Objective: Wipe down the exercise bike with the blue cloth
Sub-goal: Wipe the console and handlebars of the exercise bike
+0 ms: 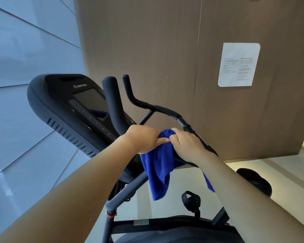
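The blue cloth [159, 165] is bunched at its top between both hands, and its soft, nappy folds hang loose below them. One end trails out behind the right forearm. The left hand [143, 139] grips the bunch from the left with curled fingers. The right hand [189, 146] is closed over the cloth from the right and presses it onto the black handlebar [165, 109] of the exercise bike [126, 190]. The two sets of knuckles almost touch.

Beyond the right hand the handlebar, a smooth matte tube, bends away and rises into an upright horn. A second, thicker padded horn stands just past the left hand. To the left of the left hand is the console [88, 100], a rounded black plastic shell with a dark screen, a row of small round buttons and vent slots along its edge.

Below the hanging cloth are a grey frame tube, a black pedal [190, 200] with a strap loop and, nearest the camera, the dark seat [174, 234]. A black rounded shape [254, 181] lies beyond the right forearm; what it is cannot be told.

The floor [288, 171] is pale and smooth. Past the hands is a brown wall [147, 41] of wood-grain panels with a white paper sheet [239, 64] stuck on it. To the left is a pale wall [25, 58] of large flat panels.
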The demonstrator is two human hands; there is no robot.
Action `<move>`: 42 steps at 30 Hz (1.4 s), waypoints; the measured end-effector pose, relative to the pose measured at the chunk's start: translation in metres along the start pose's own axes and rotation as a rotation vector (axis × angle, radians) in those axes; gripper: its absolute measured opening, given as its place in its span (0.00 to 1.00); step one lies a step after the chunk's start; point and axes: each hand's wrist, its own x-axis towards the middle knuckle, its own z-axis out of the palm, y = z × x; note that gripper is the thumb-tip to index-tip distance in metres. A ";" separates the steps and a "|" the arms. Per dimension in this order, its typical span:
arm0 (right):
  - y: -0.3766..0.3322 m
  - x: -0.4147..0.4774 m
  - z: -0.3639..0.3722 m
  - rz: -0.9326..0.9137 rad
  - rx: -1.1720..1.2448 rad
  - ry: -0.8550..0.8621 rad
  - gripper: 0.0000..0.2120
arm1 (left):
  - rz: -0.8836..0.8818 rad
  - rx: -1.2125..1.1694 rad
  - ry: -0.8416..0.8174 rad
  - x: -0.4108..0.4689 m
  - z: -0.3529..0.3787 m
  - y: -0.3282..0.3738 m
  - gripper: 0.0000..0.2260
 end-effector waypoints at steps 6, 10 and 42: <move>0.003 -0.012 0.001 -0.067 0.120 0.094 0.06 | -0.035 -0.014 0.099 -0.006 0.007 0.007 0.29; 0.014 -0.030 0.003 -0.152 0.228 0.245 0.09 | -0.030 -0.042 0.187 -0.019 0.015 0.014 0.32; 0.163 -0.036 -0.029 -0.389 0.570 -0.206 0.17 | -0.378 -0.056 -0.070 0.036 0.000 0.179 0.40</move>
